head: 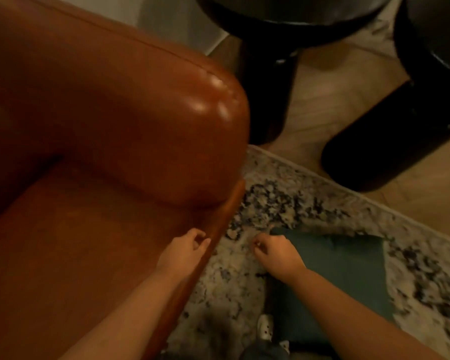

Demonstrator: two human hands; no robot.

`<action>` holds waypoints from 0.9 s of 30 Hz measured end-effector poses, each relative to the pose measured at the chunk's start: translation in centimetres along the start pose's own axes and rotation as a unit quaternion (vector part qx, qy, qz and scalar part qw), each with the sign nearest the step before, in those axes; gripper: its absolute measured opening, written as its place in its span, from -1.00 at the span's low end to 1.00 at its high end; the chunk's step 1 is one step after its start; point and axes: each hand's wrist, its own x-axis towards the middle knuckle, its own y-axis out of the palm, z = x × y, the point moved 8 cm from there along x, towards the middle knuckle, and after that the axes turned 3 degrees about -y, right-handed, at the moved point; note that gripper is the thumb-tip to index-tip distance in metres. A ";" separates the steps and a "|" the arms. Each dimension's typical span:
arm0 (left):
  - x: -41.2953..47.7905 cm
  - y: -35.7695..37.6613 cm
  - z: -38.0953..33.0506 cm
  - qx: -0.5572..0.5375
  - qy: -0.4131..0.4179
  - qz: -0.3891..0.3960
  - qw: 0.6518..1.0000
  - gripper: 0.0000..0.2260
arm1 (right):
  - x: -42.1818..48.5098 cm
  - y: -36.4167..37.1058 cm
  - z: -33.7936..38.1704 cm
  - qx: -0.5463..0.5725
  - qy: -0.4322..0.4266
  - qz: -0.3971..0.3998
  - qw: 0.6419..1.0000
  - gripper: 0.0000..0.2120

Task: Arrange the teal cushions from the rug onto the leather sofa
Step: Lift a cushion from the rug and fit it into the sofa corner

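We judge this to be the reach for a cushion, before any lifting: one teal cushion (346,276) lies flat on the patterned rug (283,201), on the right of the scene, just beside the leather sofa (102,126), and nothing teal shows on the part of the seat we can see. Whether other cushions are elsewhere, we cannot tell.

Our right hand (276,252) hangs above the far left corner of the cushion, fingers curled inward and loosely drawn together, holding nothing that we can make out; whether it touches the fabric is unclear. Our left hand (186,246) is over the near right edge of the sofa seat, fingers also loosely curled, with nothing in it.

The next move, as we read it, calls for both hands to come down onto the cushion, take it by its left edge or two corners, lift it clear of the rug and carry it left onto the seat, probably to stand against the armrest or back.

The cushion looks square, soft and slightly puffed, a dull blue-green in this dim light, partly hidden by our right forearm. A shoe (265,326) stands near its near left edge.
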 end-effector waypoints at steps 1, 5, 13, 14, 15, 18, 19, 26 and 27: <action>0.9 1.9 -1.4 0.011 0.010 0.016 1.000 -0.73 | -0.4 0.1 -2.4 0.007 0.018 -0.007 1.000 -0.80; 4.6 10.4 -6.1 0.035 0.039 0.068 0.996 -0.59 | -2.2 1.5 -13.2 0.044 0.118 -0.032 0.992 -0.74; 11.6 26.2 -8.2 0.074 0.013 0.146 0.986 -0.26 | -5.2 6.4 -34.2 0.054 0.253 -0.048 0.965 -0.36; 12.6 27.6 -8.2 0.069 0.019 0.149 0.986 -0.24 | -5.3 6.6 -36.2 0.052 0.263 -0.057 0.962 -0.34; 13.5 29.1 -8.3 0.064 0.024 0.151 0.986 -0.22 | -5.5 6.8 -38.0 0.051 0.277 -0.066 0.957 -0.32; 16.3 33.3 -7.9 0.059 0.013 0.174 0.983 -0.18 | -5.6 7.6 -42.8 0.055 0.324 -0.086 0.940 -0.27; 17.1 34.7 -7.7 0.047 0.002 0.184 0.982 -0.17 | -5.6 7.8 -44.0 0.055 0.336 -0.092 0.936 -0.25; 19.8 41.0 -6.0 -0.175 -0.101 0.150 0.968 0.05 | -5.5 7.5 -51.9 0.158 0.447 -0.179 0.862 0.07; 20.0 41.1 -5.7 -0.211 -0.114 0.126 0.963 0.12 | -5.7 7.4 -52.8 0.197 0.457 -0.191 0.846 0.13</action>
